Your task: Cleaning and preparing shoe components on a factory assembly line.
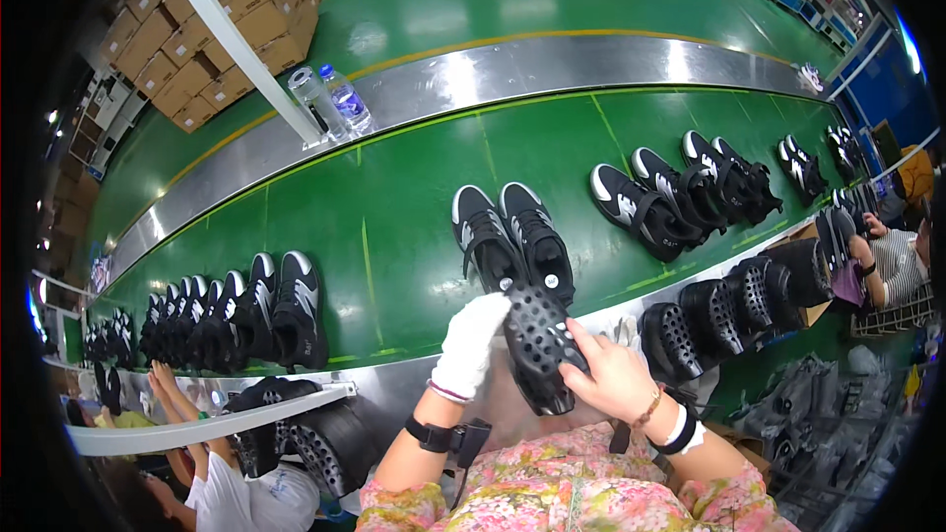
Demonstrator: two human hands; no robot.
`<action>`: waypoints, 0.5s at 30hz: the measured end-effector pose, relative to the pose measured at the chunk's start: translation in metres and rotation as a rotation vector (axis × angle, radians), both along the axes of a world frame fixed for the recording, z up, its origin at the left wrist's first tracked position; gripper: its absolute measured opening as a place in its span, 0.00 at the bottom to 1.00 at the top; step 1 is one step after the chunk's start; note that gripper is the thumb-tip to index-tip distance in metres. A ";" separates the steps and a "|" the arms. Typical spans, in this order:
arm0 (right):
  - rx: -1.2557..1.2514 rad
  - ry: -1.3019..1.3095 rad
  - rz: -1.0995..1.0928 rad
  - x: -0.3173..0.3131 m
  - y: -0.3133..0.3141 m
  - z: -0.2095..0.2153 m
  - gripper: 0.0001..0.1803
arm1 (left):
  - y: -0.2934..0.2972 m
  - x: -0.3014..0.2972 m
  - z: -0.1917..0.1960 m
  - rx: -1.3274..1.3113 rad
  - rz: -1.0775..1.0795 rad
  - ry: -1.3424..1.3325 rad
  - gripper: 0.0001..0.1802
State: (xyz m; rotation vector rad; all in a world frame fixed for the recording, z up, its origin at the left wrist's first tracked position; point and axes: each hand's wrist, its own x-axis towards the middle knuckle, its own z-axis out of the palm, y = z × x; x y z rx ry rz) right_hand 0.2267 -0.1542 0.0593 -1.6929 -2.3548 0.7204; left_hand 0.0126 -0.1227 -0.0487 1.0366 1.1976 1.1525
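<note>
Both hands gripping: our gloved left hand (pixel 471 340) and bare right hand (pixel 616 374) hold black perforated insoles (pixel 537 345) | just below sneaker pair (pixel 512 241) on green belt (pixel 394 207) | step: looks like fitting insoles | next: probably lining one up with a shoe opening

Near the pair of black shoes (pixel 512 241) on the green belt (pixel 414 197): the perforated black insert (pixel 540 345) is partly covered by the right hand (pixel 616 374) and the gloved left hand (pixel 471 340), its lower end hidden. Far left of that pair, the row of shoes (pixel 128 330) blurs toward the rim. Far right, a co-worker (pixel 892 261) is cut off by the edge.
</note>
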 end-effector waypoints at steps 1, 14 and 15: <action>0.008 -0.003 0.002 -0.007 0.006 0.001 0.40 | 0.003 0.005 0.010 0.008 0.002 -0.003 0.13; 0.011 0.078 -0.006 0.006 0.063 -0.036 0.38 | 0.083 0.002 -0.021 0.525 -0.031 1.177 0.17; -0.070 0.021 0.009 0.004 0.068 -0.035 0.36 | 0.092 0.002 -0.019 0.472 -0.117 1.374 0.18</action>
